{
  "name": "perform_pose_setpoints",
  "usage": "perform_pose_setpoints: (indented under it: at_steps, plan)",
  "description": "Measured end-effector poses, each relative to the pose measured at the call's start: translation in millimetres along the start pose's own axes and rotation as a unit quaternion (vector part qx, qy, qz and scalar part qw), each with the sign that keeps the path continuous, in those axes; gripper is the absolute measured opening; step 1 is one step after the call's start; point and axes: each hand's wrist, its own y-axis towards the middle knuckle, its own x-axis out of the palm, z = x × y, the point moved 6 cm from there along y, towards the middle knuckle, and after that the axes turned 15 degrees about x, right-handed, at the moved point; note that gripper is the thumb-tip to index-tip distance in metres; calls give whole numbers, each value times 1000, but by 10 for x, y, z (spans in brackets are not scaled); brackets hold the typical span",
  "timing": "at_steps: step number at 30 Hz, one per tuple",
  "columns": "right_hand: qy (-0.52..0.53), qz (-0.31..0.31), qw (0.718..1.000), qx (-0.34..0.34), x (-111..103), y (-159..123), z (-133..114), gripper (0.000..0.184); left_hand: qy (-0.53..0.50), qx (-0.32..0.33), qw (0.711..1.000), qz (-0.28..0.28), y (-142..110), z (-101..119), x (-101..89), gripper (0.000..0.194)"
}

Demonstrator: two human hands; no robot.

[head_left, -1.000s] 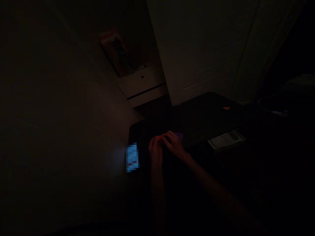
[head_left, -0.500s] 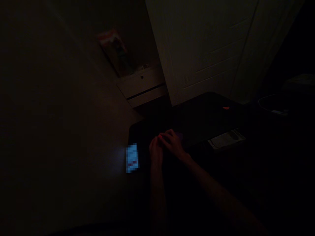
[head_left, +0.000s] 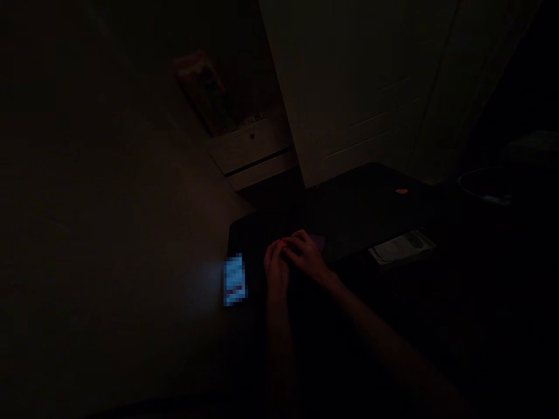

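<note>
The room is very dark. My left hand [head_left: 275, 263] and my right hand [head_left: 307, 254] meet over the dark table [head_left: 349, 201], fingers curled in together. Between their fingertips shows a small red piece [head_left: 283, 244], bright against the dark; its kind is too dim to make out. Both hands appear closed on it. Partly covered by my right hand, a flat purple thing [head_left: 319, 241] lies on the table. Left of my left hand is a lit phone-like screen [head_left: 234, 280], its picture blurred into blocks.
A small orange-red piece [head_left: 402, 191] lies on the table's far right part. Below the table's front edge sits a printed booklet or box [head_left: 404, 248]. Behind stand a pale door-like panel [head_left: 349, 75] and a drawer unit [head_left: 257, 148]. A wall [head_left: 131, 203] runs along the left.
The view has grown a little darker. My hands stay in nearly the same place, with only a slight shift of the fingers around the red piece.
</note>
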Motion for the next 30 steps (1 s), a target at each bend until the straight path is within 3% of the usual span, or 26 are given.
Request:
perform_pose_setpoints:
  at_steps: [11, 19, 30]
  plan:
    - [-6, -20, 1000, -2, 8, 8, -16, 21, 15, 8, 1000, -11, 26, -35, -34, 27]
    - [19, -8, 1000, -3, 3, 9, 21, 13, 23, 4, 999, 35, 14, -37, -80, 41]
    - [29, 4, 999, 21, -22, 12, 36, 9, 23, -10, 1000, 2, -30, 2, 0, 43]
